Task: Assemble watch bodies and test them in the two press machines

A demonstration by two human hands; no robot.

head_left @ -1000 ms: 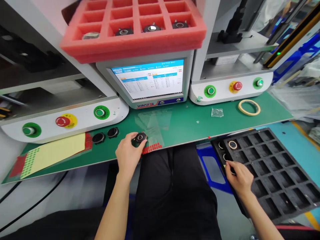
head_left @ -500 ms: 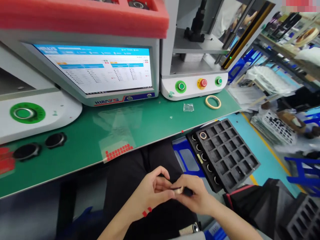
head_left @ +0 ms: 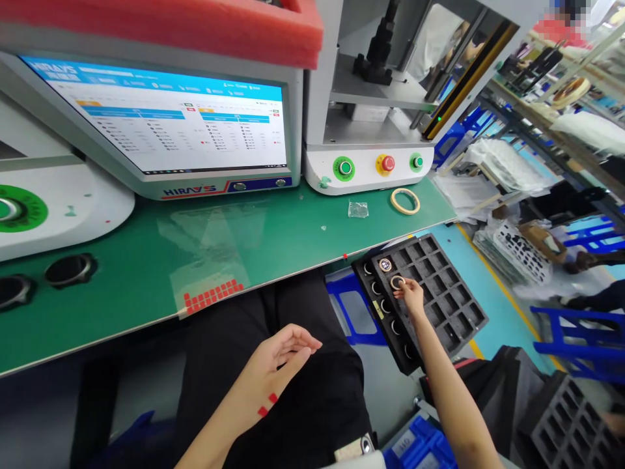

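Note:
My right hand (head_left: 411, 294) reaches out to a black compartment tray (head_left: 442, 306) beside my knee, its fingertips pinched on a small round ring part (head_left: 396, 282) in a cell of the second row. One more round part (head_left: 385, 264) sits in the cell behind it, and several ring parts fill the tray's left column. My left hand (head_left: 279, 361) rests over my lap with the fingers loosely curled and apart, holding nothing. Two small red stickers (head_left: 268, 404) cling to that wrist.
The green bench top (head_left: 293, 241) carries a clear film with a strip of red stickers (head_left: 212, 294), two black round parts (head_left: 68, 268) at the left, a tape roll (head_left: 405, 200) and a small bag (head_left: 358, 209). Behind stand a monitor (head_left: 161, 130) and button consoles (head_left: 375, 166).
My hands were together over my lap around a small part. The right hand has since moved out to the black tray with it; the left hand stayed and opened.

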